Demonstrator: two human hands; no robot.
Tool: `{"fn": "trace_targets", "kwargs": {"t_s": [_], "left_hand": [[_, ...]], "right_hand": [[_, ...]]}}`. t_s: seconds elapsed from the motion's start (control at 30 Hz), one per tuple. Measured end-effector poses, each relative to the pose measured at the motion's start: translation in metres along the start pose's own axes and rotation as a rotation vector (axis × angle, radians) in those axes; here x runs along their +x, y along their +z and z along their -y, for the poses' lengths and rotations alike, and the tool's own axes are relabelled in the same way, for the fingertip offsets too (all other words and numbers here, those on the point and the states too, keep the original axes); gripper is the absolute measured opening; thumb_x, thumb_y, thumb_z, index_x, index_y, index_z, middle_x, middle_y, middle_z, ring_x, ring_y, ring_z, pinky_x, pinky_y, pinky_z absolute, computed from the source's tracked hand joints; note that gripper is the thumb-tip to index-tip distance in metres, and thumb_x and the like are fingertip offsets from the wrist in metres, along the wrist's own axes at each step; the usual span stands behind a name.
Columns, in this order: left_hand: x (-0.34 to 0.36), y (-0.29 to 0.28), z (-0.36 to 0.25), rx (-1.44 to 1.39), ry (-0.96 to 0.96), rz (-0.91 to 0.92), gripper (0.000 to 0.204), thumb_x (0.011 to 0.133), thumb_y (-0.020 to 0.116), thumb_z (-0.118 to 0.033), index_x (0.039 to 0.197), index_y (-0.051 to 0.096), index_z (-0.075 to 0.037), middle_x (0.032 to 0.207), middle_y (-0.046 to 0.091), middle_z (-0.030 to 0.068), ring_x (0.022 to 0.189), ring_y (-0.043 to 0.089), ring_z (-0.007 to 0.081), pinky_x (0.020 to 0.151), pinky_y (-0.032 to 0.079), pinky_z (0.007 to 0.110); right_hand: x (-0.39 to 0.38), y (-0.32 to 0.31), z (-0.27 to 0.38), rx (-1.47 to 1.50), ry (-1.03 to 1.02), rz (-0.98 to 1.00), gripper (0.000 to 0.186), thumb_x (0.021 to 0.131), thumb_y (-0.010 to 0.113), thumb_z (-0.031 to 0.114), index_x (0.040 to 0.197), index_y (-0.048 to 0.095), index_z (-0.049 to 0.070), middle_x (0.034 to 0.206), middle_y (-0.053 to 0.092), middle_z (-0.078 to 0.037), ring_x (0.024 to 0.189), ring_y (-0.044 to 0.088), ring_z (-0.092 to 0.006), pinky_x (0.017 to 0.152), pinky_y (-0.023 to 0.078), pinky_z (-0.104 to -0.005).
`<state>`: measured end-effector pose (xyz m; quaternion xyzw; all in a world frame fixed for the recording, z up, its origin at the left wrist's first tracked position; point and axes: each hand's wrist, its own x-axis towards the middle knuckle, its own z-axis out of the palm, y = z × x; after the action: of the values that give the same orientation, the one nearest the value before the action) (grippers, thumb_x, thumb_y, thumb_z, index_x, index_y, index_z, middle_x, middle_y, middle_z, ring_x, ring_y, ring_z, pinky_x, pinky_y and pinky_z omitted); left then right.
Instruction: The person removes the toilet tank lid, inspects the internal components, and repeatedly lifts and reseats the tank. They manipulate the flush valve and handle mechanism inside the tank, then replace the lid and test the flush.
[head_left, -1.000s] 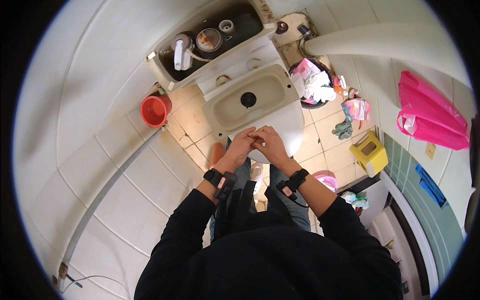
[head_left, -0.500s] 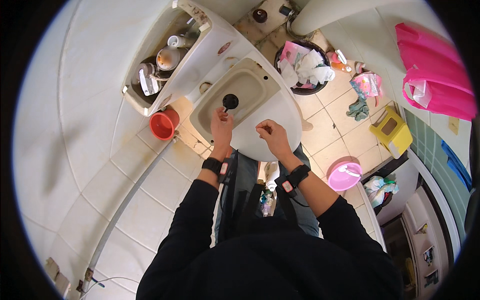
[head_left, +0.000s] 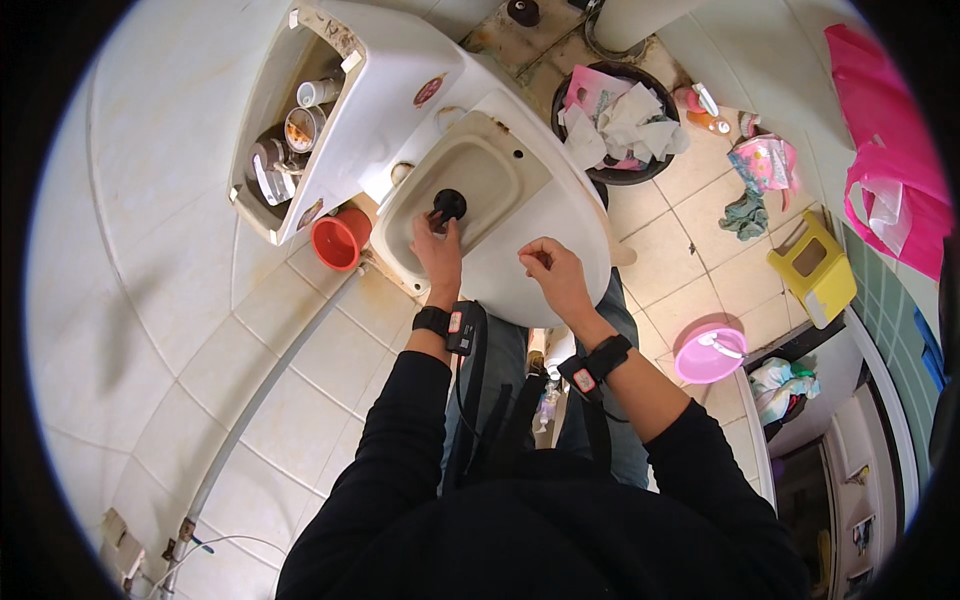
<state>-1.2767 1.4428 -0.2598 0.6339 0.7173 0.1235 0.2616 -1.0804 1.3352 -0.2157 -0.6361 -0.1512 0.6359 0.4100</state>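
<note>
My left hand (head_left: 437, 250) is closed on a small round black part with a short stem (head_left: 451, 204), whose exact kind I cannot tell. It is over a shallow beige tray (head_left: 532, 188), which lies on the white toilet lid (head_left: 545, 225). Over the near right of that lid is my right hand (head_left: 555, 275), its thumb and fingertips pinched together. Whether something small sits in that pinch cannot be made out. Behind the tray stands the toilet's uncovered tank (head_left: 385, 95), with the white flush fittings (head_left: 318, 93) showing inside.
A red bucket (head_left: 341, 238) stands left of the toilet. To the right are a dark waste bin (head_left: 636, 178) full of paper, a pink basin (head_left: 685, 362) and a yellow stool (head_left: 838, 290). A pink bag (head_left: 890, 130) hangs at far right.
The left hand and the black part have shifted slightly left within the view, and the fingers now wrap closer around the part. The right hand stays pinched over the lid. The whole view has shifted.
</note>
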Motion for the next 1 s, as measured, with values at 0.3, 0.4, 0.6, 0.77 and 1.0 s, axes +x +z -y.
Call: {"fn": "trace_targets", "kwargs": {"t_s": [0.3,0.4,0.6,0.77,1.0], "left_hand": [[-0.009,-0.01,-0.013,-0.145,-0.086,-0.018,0.021,0.088,0.074,-0.003,0.102,0.061,0.004,0.099,0.07,0.0143,0.085,0.067,0.0194,0.079,0.052,0.034],[-0.009,-0.013,-0.017,-0.158,-0.06,-0.027,0.02,0.089,0.073,-0.004,0.103,0.06,0.003,0.099,0.07,0.0122,0.086,0.067,0.0185,0.081,0.052,0.033],[-0.01,-0.011,-0.016,-0.135,-0.105,-0.017,0.022,0.09,0.074,-0.007,0.103,0.059,0.003,0.102,0.07,0.0117,0.087,0.067,0.0186,0.082,0.052,0.033],[-0.006,-0.008,-0.01,-0.073,-0.088,0.005,0.025,0.089,0.075,-0.009,0.106,0.06,0.002,0.102,0.07,0.0115,0.09,0.066,0.0197,0.084,0.052,0.034],[-0.001,0.004,-0.012,-0.256,-0.084,-0.062,0.03,0.089,0.076,-0.012,0.113,0.062,0.0,0.097,0.069,0.01,0.095,0.065,0.0216,0.087,0.05,0.035]], "right_hand": [[0.004,-0.01,-0.004,0.064,0.004,-0.012,0.01,0.092,0.069,0.008,0.097,0.069,0.0,0.08,0.066,-0.004,0.069,0.061,-0.01,0.066,0.05,-0.026],[0.005,-0.012,-0.006,0.067,0.019,-0.014,0.01,0.092,0.069,0.008,0.098,0.069,-0.001,0.081,0.066,-0.004,0.07,0.061,-0.01,0.066,0.05,-0.0259],[0.006,-0.016,-0.01,0.044,0.035,0.01,0.01,0.094,0.068,0.008,0.099,0.068,0.0,0.083,0.066,-0.001,0.071,0.06,-0.0078,0.067,0.05,-0.0231],[0.007,-0.015,-0.013,0.074,0.046,-0.004,0.01,0.092,0.069,0.006,0.098,0.069,-0.001,0.081,0.066,-0.004,0.07,0.061,-0.01,0.067,0.05,-0.026],[0.008,-0.014,-0.015,0.063,0.043,-0.005,0.01,0.093,0.068,0.007,0.099,0.068,-0.001,0.083,0.066,-0.003,0.071,0.061,-0.0095,0.068,0.051,-0.0255]]}}
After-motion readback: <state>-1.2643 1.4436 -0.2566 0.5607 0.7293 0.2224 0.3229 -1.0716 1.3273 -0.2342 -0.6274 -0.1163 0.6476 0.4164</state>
